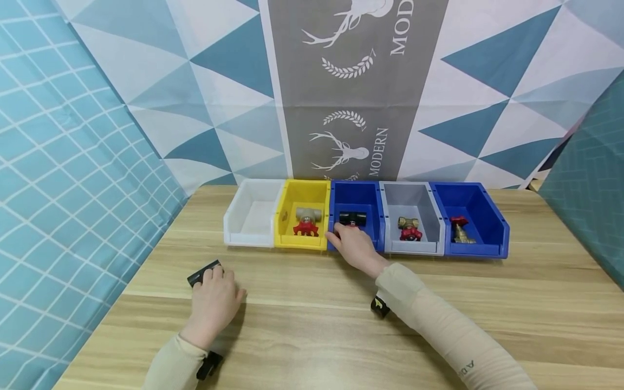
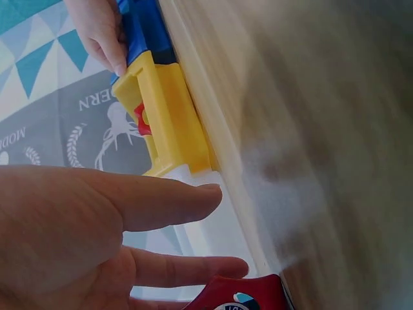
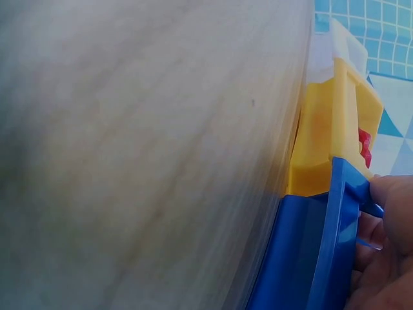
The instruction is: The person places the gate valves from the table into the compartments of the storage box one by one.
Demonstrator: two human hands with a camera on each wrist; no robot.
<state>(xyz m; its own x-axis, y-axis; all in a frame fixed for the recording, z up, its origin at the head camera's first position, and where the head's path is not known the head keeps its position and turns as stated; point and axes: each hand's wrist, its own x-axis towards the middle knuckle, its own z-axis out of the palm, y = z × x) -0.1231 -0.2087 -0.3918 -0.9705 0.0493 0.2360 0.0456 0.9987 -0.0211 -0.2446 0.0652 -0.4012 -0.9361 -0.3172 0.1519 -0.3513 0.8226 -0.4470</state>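
Observation:
My left hand [image 1: 214, 300] is over the wood table at the left. Its fingers rest on a black tube-like object [image 1: 199, 276], with the thumb held apart. In the left wrist view, a red part with a round emblem [image 2: 248, 298] shows below the extended fingers. My right hand [image 1: 358, 246] reaches over the front of the middle blue bin [image 1: 375, 200]. Its thumb lies by the bin's front corner and the other fingers go inside. Just past them sits a black valve [image 1: 353, 218] with some red showing; whether the fingers hold it is hidden.
Left of the middle bin stand a white bin [image 1: 249, 239] and a yellow bin [image 1: 302, 242] with a red-handled valve [image 1: 307, 222]. Rightward, a grey bin [image 1: 414, 247] and another blue bin [image 1: 478, 250] hold brass valves with red handles. A patterned cloth wall [image 1: 234, 70] rises behind.

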